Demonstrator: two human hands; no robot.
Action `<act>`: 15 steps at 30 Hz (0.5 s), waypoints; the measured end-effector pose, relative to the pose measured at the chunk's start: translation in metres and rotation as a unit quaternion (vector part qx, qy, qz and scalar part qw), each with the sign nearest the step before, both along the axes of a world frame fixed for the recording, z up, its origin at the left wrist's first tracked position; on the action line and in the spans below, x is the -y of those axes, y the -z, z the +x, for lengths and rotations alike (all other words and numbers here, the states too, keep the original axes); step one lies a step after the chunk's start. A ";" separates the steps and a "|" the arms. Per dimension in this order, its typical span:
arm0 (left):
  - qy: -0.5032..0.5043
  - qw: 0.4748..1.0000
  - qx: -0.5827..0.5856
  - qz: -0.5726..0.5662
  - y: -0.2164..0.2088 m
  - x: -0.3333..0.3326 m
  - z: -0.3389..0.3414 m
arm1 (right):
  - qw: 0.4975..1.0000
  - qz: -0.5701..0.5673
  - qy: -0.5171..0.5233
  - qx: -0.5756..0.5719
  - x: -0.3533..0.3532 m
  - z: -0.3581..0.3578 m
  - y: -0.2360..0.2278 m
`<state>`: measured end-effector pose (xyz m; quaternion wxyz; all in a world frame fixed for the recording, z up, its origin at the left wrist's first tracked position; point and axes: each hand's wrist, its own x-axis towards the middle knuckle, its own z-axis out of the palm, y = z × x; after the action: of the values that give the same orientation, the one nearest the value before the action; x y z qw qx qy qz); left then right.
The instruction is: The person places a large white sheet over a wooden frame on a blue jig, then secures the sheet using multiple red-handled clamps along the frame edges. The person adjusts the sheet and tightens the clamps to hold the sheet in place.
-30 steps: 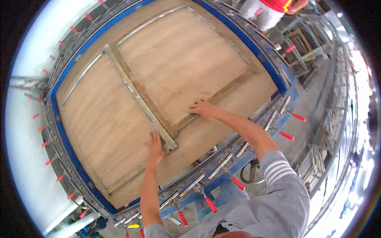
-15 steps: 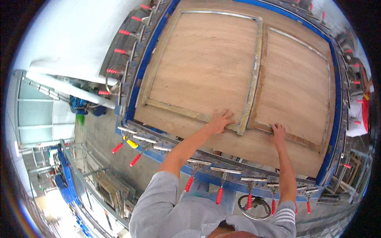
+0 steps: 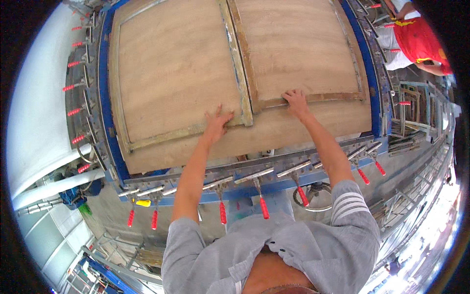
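Head view: two rectangular frames flat on a wooden board point(image 3: 171, 158), side by side, long inner bars close together; touching or just apart, cannot tell. Left hand point(image 3: 216, 126) spread over the lower bar of the left frame point(image 3: 164, 138), near the inner corner, fingertips on the wood inside. Right hand point(image 3: 296, 103) across the lower bar of the right frame point(image 3: 333, 97), fingers loosely bent; pinching or merely resting, cannot tell.

Step in hand, by judgement: steadying and truing the frames. Best done with light, even pressure near the inner corners, moving one frame at a time and sighting along the seam. Note the lower bars, out of line at the seam; check before any firm pressing. Avoid dragging fingertips over the board.

Around the work: blue-edged table point(image 3: 104, 98), with red-handled clamps point(image 3: 264, 208) along its sides. On the near side, handles toward the body, directly under both forearms; lift sleeves clear. Also below: yellow handle point(image 3: 143, 203) and handwheel point(image 3: 318, 209). Beyond the right edge: co-worker in red point(image 3: 421, 41), close to the clamps there.
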<state>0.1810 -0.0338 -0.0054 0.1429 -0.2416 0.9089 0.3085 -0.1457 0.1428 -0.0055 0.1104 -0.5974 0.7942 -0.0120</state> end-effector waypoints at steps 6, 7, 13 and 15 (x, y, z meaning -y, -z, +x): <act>0.024 1.000 0.003 0.006 -0.007 0.000 0.006 | 0.999 0.037 0.026 -0.001 0.005 0.012 -0.017; 0.019 1.000 0.004 0.004 -0.011 0.000 0.006 | 0.999 0.039 0.030 -0.021 0.005 0.016 -0.017; -0.098 0.990 -0.091 -0.042 -0.072 -0.027 0.036 | 0.994 -0.041 0.084 -0.057 0.002 0.030 -0.013; -0.118 0.979 -0.166 -0.022 -0.137 -0.051 0.057 | 0.993 -0.038 0.099 -0.045 -0.010 0.024 -0.006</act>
<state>0.2376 0.0169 0.1312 -0.0525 -0.2958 0.8916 0.3389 -0.1215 0.1527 0.0009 0.0500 -0.5192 0.8528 -0.0265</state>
